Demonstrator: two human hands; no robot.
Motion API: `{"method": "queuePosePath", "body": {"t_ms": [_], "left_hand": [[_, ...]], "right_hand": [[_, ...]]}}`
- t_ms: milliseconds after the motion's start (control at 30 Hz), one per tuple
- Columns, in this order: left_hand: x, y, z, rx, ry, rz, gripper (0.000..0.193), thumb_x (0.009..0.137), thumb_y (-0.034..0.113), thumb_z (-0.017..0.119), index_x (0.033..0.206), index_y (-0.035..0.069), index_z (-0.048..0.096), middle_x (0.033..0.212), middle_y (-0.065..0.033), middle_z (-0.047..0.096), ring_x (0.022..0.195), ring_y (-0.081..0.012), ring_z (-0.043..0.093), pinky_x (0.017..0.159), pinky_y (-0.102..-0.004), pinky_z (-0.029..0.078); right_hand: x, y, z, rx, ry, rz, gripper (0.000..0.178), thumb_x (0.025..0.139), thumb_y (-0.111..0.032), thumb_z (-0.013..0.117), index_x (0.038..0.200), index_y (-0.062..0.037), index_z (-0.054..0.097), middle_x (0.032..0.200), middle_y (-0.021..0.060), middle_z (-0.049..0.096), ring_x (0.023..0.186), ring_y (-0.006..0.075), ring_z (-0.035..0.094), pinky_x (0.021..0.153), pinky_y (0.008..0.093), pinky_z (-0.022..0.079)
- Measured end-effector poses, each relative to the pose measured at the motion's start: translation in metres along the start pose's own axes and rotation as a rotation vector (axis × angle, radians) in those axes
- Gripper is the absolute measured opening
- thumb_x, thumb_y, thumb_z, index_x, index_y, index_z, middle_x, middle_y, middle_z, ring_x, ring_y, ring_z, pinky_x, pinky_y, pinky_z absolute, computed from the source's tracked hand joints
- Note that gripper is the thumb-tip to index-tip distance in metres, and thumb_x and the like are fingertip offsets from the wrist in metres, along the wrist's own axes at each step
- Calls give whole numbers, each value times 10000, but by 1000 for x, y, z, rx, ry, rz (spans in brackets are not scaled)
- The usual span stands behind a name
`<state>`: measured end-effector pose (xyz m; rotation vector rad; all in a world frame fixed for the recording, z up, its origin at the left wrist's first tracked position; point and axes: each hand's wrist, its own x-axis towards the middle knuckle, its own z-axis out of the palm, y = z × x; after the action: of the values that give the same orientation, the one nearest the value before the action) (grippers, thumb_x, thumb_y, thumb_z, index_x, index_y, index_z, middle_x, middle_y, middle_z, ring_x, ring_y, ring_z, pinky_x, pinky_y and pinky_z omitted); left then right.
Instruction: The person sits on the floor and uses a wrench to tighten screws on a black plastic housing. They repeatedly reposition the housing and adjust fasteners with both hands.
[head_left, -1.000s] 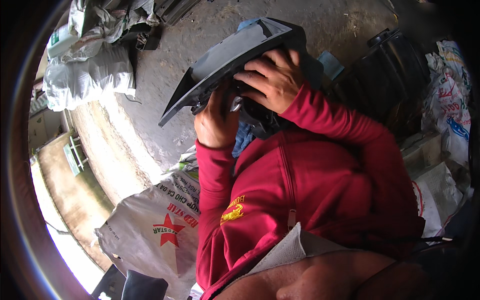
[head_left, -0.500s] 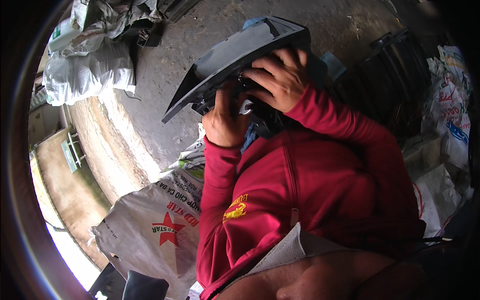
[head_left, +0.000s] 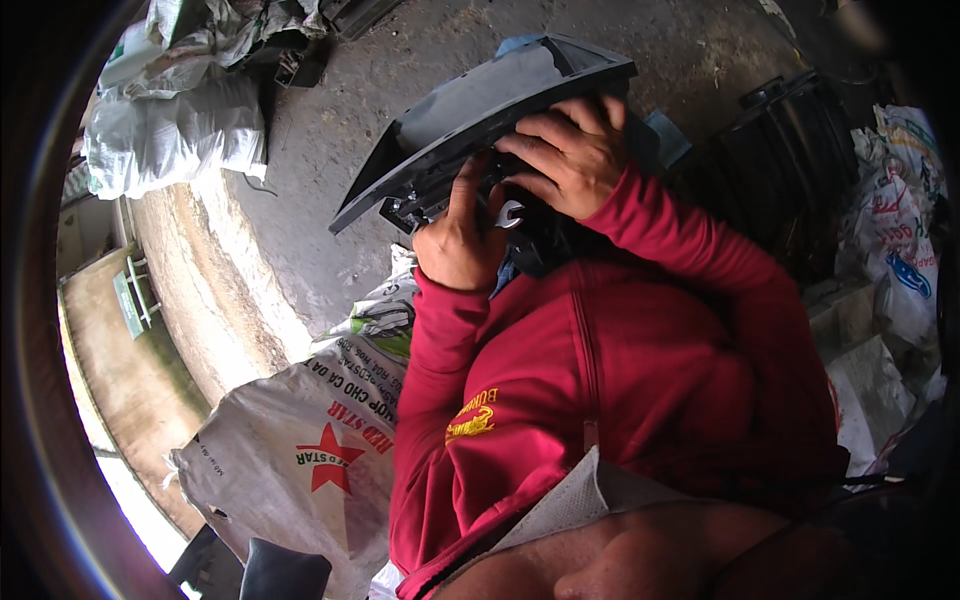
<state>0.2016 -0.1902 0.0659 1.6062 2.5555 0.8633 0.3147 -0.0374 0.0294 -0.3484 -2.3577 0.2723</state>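
Grey concrete floor (head_left: 400, 90) under everything; white woven plastic sack with red star (head_left: 300, 450) lower left. Dark grey moulded plastic panel (head_left: 480, 120) held up in front of the chest, tilted. Right hand (head_left: 565, 155) spread, gripping its near edge. Left hand (head_left: 460, 240) closed around small silver open-end spanner (head_left: 510, 213) beneath panel.

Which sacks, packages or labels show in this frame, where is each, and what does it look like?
Star sack: lower left, white woven, red star, red and green print.
Grey bags: upper left, crumpled, pale.
Printed bags: right edge, white, red and blue print.
Chest logo: yellow, on red top.
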Motion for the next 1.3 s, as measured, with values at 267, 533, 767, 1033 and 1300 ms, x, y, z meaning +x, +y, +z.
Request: {"method": "queuePosePath", "body": {"t_ms": [267,533,767,1033,1300], "left_hand": [[1,-1,4,-146,112,-18,527,816,125,774,1307,164,588,798,-109,717,615,-261,705,520,-359,524],[4,3,-7,32,-67,-15,501,838,161,741,1309,149,571,790,-114,716,618,-285,699,513,-379,517],[3,5,-6,-120,60,-29,564,810,201,780,1327,151,560,806,-84,735,663,-274,717,553,-363,545],[4,4,-16,4,-75,11,599,801,274,765,1345,144,551,885,-119,736,634,-289,707,523,-383,539],[7,3,-17,-14,6,85,678,704,250,802,1338,166,573,895,-88,746,658,-272,714,542,-376,549]], "right_hand": [[2,-1,-1,-19,-17,-14,436,697,-392,791,1100,-249,708,1070,-76,606,1037,189,509,949,460,306],[2,-2,-2,-19,-24,-4,443,709,-400,781,1121,-258,701,1085,-78,598,1038,192,503,946,464,308],[4,-4,-4,-21,-37,-6,460,695,-407,792,1125,-272,700,1078,-84,598,1031,194,500,938,460,310],[3,-6,-5,-20,-32,-12,449,690,-397,801,1109,-266,702,1075,-83,603,1023,183,508,937,458,304],[2,-2,-1,-19,-9,-42,411,711,-412,789,1072,-236,702,1096,-80,615,1041,178,528,936,485,312]]}}
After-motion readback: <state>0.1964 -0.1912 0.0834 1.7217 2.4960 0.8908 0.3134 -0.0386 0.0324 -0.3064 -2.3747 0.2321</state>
